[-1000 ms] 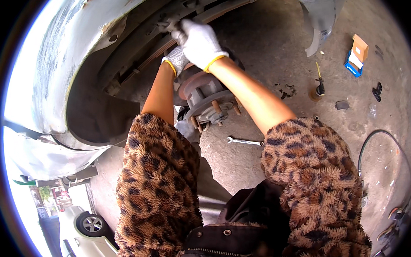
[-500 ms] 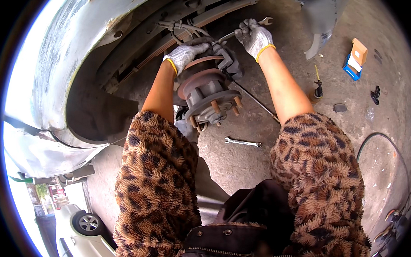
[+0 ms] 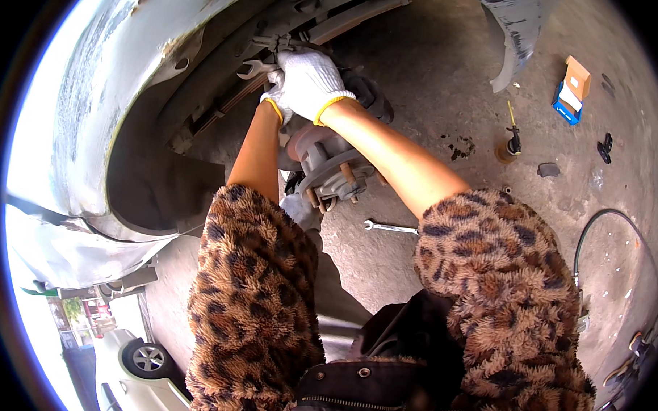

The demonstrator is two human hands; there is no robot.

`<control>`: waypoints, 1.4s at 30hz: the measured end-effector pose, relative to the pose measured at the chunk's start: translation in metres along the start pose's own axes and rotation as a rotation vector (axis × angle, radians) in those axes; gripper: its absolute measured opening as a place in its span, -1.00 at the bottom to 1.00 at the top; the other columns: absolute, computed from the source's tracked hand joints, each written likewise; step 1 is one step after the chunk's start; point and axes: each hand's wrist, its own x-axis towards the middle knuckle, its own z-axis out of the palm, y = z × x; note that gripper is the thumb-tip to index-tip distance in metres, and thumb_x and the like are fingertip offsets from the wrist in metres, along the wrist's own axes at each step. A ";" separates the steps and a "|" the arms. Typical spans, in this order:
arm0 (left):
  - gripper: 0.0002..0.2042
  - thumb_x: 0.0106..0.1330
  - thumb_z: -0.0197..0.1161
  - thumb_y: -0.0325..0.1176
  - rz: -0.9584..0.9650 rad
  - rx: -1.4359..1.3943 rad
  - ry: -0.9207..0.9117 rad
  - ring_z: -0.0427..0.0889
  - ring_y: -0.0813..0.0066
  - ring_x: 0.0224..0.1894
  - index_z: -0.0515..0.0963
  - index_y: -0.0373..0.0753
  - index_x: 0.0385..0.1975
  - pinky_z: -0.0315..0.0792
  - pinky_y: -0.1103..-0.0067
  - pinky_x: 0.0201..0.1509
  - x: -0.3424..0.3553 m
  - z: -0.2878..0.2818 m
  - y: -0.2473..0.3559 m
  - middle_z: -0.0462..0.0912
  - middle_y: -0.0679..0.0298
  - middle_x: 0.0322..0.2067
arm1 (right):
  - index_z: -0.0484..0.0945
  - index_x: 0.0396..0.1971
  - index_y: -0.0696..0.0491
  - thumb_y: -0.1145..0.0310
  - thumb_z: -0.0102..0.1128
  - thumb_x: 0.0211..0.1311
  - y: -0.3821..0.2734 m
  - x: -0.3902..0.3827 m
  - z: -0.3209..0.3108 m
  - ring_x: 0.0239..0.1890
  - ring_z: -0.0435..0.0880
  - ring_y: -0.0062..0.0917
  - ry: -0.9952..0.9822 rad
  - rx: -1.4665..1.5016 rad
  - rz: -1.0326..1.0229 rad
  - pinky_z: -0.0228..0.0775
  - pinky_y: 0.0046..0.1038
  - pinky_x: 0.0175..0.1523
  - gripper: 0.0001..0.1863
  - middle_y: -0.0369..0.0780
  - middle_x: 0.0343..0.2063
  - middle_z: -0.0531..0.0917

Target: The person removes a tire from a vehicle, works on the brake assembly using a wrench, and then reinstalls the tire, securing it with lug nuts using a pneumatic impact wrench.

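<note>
My right hand [image 3: 311, 82], in a white knitted glove with a yellow cuff, is closed and lies across my left hand. The open jaw of a combination wrench [image 3: 254, 70] sticks out to the left of the two hands. My left hand [image 3: 273, 96], gloved alike, is beneath and beside the right; its fingers are mostly hidden. Both hands are above the rusty brake disc [image 3: 299, 143] and its wheel hub [image 3: 337, 173] with studs. The dark brake caliper [image 3: 369, 98] shows just right of my right hand. A second wrench [image 3: 390, 227] lies on the floor.
The pale car body [image 3: 142, 61] and its wheel arch [image 3: 156, 178] curve along the left. On the concrete at right are an open blue-and-orange box [image 3: 570, 94], a small brown pot [image 3: 506, 150], a brake pad [image 3: 548, 170], dark clips [image 3: 605, 148] and a black hose [image 3: 611, 211].
My right hand has moved left from beyond the caliper to my left hand. The wrench's open jaw, which pointed right, now shows left of the hands.
</note>
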 end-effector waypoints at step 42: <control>-0.55 0.29 0.10 -0.09 -0.075 -0.504 0.042 0.44 0.35 0.09 0.40 -0.16 0.12 0.23 0.58 0.17 -0.043 -0.017 0.082 0.51 0.17 0.04 | 0.35 -0.48 0.09 0.39 -0.20 0.38 0.155 -0.012 -0.019 -0.59 0.43 -0.52 0.500 1.859 1.066 0.52 -0.36 -0.32 -0.78 -0.25 -0.59 0.43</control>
